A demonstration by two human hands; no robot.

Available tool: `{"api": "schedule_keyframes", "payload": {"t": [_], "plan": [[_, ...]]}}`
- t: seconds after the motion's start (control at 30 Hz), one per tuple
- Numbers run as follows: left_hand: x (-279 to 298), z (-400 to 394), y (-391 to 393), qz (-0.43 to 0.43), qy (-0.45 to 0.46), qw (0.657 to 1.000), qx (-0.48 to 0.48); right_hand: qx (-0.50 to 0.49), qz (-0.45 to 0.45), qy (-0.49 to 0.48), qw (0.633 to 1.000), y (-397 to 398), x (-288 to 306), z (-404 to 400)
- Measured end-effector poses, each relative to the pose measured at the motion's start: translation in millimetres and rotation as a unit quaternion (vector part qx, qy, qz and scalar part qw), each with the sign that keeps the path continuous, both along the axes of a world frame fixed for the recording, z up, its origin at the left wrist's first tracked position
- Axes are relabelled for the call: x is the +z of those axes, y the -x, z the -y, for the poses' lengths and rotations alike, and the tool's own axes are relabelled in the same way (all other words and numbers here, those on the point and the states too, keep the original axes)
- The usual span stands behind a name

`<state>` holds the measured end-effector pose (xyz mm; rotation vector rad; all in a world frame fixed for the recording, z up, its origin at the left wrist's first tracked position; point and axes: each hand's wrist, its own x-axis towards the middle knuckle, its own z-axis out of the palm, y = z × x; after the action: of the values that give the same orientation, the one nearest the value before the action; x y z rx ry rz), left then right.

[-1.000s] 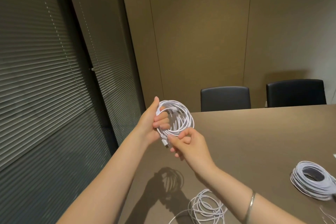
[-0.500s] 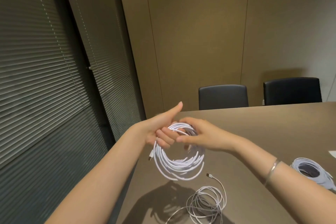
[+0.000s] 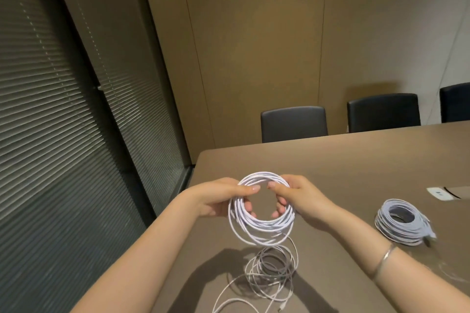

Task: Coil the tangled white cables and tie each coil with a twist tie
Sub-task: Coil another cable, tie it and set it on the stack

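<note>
The person held a round coil of white cable (image 3: 262,213) up over the near left part of the brown table (image 3: 356,160). The left hand (image 3: 223,198) gripped the left side of the coil, thumb on top and fingers curled under. The right hand (image 3: 295,198) gripped the right side the same way. No twist tie showed on this coil.

Below it on the table lay a loose cable (image 3: 269,269), still messy, with a long tail running toward the near edge. A second coil (image 3: 401,221) sat on the table to the right, well apart from the hands.

The held loops could spring open and slip out if either hand let go before a tie went on, since nothing else held them. The coil could also sag and mix with the loose cable underneath.

A small white tag (image 3: 438,193) lay far right, with a blue mark too small to read. No other writing showed.
</note>
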<state>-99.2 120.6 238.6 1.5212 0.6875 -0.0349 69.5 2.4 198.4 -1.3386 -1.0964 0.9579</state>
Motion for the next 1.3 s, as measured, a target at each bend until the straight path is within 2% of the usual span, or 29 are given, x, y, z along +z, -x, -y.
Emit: {"api": "schedule_keyframes", "payload": {"t": [0.1,0.23,0.37,0.57,0.7,0.83,0.97,1.07,1.2,1.3], "plan": [[-16,7,-16,0.068,0.061,0.995,0.037,0.016,-0.085,0.014,0.996,-9,-12,10],[-35,23,-40,0.120,0.165,0.977,0.062,0.025,-0.125,0.034,0.991,-24,-29,32],[-51,42,-74,0.105,0.183,0.975,0.065,0.000,-0.166,0.031,0.986,-49,-40,57],[-60,68,-129,0.051,0.256,0.965,0.038,-0.036,-0.351,0.059,0.934,-86,-39,92],[-69,82,-160,0.023,0.217,0.976,-0.014,-0.016,-0.285,0.123,0.950,-117,-41,112],[-77,95,-186,0.033,0.202,0.978,-0.047,0.022,-0.269,0.119,0.955,-148,-49,133],[-94,107,-201,0.059,0.264,0.951,-0.150,0.062,-0.220,0.122,0.966,-174,-60,150],[-107,120,-221,0.050,0.312,0.944,-0.095,0.046,-0.202,0.133,0.969,-196,-71,158],[-121,149,-253,0.026,0.194,0.980,0.017,0.000,-0.218,0.151,0.964,-220,-98,166],[-149,173,-275,0.005,0.155,0.986,0.060,-0.023,-0.223,0.176,0.958,-242,-135,179]]}}
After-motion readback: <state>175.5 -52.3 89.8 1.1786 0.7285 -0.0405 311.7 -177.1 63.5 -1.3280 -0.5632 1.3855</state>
